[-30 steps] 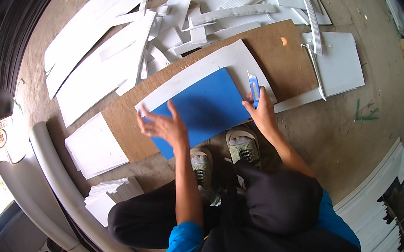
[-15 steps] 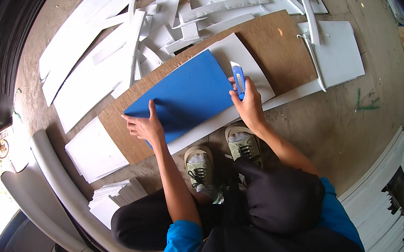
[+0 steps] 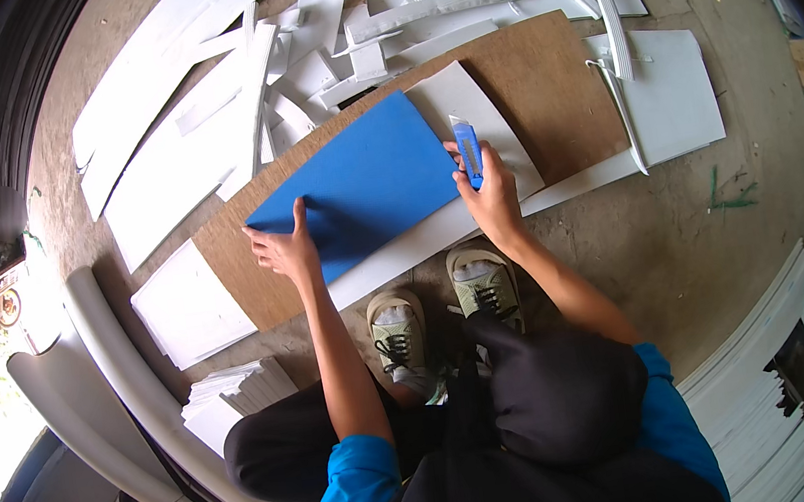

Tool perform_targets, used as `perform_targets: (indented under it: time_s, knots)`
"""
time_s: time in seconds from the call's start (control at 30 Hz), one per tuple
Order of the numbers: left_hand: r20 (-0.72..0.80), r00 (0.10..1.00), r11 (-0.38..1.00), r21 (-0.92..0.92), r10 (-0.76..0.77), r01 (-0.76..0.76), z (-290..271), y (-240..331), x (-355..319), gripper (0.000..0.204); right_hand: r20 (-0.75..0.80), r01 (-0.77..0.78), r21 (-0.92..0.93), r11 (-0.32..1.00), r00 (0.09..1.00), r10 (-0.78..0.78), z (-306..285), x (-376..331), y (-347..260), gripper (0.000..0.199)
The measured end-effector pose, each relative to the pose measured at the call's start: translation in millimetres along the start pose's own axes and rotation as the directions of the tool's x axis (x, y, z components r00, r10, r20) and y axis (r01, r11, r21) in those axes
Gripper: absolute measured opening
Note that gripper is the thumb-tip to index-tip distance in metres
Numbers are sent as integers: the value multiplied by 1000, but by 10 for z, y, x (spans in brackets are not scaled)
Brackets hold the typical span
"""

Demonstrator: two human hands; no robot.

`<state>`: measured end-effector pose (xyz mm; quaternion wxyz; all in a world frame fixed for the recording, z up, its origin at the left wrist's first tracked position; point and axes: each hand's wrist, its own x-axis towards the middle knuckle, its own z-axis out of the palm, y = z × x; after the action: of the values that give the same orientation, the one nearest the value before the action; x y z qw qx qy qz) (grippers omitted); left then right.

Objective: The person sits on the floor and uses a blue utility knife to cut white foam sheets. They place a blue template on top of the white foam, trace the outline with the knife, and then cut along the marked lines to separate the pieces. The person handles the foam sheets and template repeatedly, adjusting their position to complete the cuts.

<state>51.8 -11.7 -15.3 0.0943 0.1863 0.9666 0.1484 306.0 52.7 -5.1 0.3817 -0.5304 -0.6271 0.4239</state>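
A smooth blue sheet (image 3: 372, 169) lies slanted on a paler white sheet (image 3: 480, 106), both over a long brown board (image 3: 552, 82) on the floor. My left hand (image 3: 288, 253) grips the blue sheet's left end, its thumb on the top face and its fingers spread along the edge. In my right hand (image 3: 493, 190) is a blue box cutter (image 3: 469, 154), its tip pointing away from me. Fingers of that hand also reach the sheet's right edge. What lies under the blue sheet is partly hidden.
White offcuts and strips (image 3: 438, 11) lie heaped beyond the board. White panels (image 3: 668, 88) stick out at its right. Near my left knee stands a stack of white pieces (image 3: 229, 398); another tall stack (image 3: 751, 399) is at lower right. Long pale tubes (image 3: 136, 374) lie at left.
The blue sheet has shifted slightly left at its far right corner, baring more of the white sheet. Both hands stay at its ends; the box cutter stays in my right hand.
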Motion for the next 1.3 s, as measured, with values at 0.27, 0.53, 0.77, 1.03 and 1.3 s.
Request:
perform_targets:
  time_s: [0.27,0.53,0.77,1.03,1.3]
  knots:
    - [6,1000,1000,-9,20,-20,-16,19,3,111,-6,6,2,1000,1000,-6,-4,7,12,28]
    - [-184,835,855,111,519,-507,-21,511,-366,89,-98,-399,201,895,901,423,-504,292,-16,25]
    - [-32,540,537,-76,841,-840,288,1181,-538,52,42,-408,-178,895,906,421,-597,407,-67,25]
    - [-74,582,583,-14,810,-813,467,1229,-635,32,211,57,-600,798,973,90,-348,488,-126,21]
    - [-83,614,614,-31,785,-789,468,1268,-627,28,344,310,-694,650,936,-79,11,639,-133,26]
